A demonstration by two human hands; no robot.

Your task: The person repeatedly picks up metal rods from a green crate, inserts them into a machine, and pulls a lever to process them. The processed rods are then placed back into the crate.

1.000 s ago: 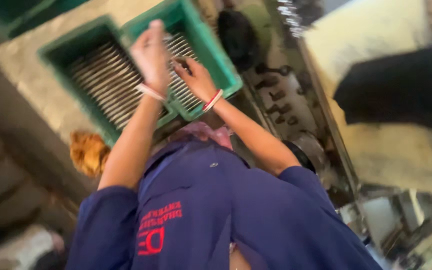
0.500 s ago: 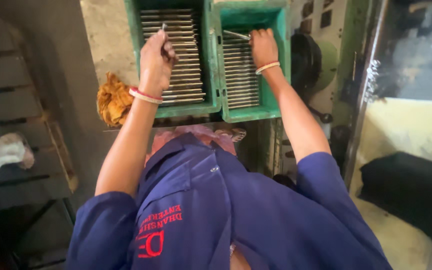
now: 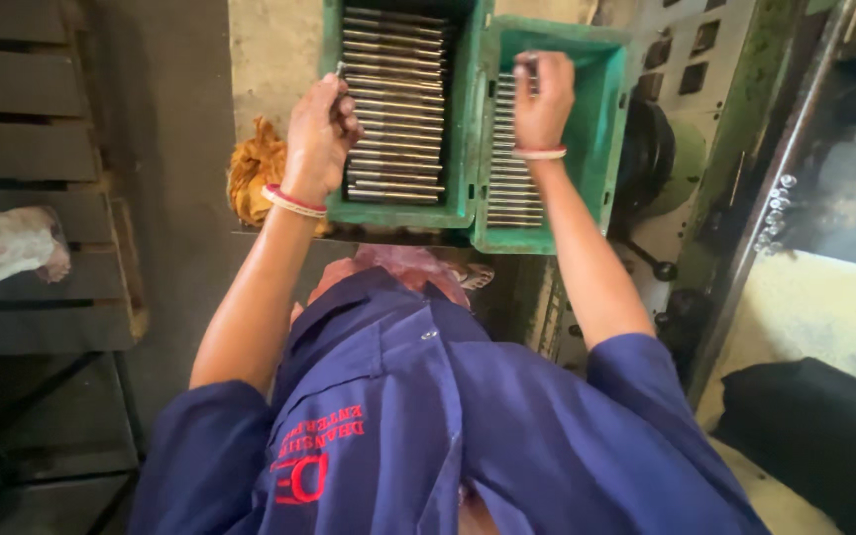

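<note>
Far left I see a wooden pallet point(image 3: 42, 168) with a pale cloth point(image 3: 2, 253) draped on it, well apart from the work. Next comes an orange rag point(image 3: 255, 178) bunched just beside the left green tray point(image 3: 334, 203).

My left hand point(image 3: 317, 134) sits over that tray's near left corner, its grip closed on a thin metal rod point(image 3: 340, 69) whose tip pokes up above the knuckles. Below it, the tray holds rods laid crosswise point(image 3: 393, 99) in a neat stack.

The right green tray point(image 3: 611, 129) butts against the first, tilted slightly, with its own rods point(image 3: 507, 168) lined along its left side. My right hand point(image 3: 544, 99) hovers over them, its grip pinched together on a rod end point(image 3: 525, 61); how much it holds I cannot tell, since the fingers cover it.

Right of that stands a worn green machine point(image 3: 705, 139), then a dark bundle point(image 3: 814, 436) low down.

My worry: the rods look slick and thin, so a loose pinch could let one slip and knock the rows askew. The right tray appears to overhang the table edge; leaning on its rim might tip it.
</note>
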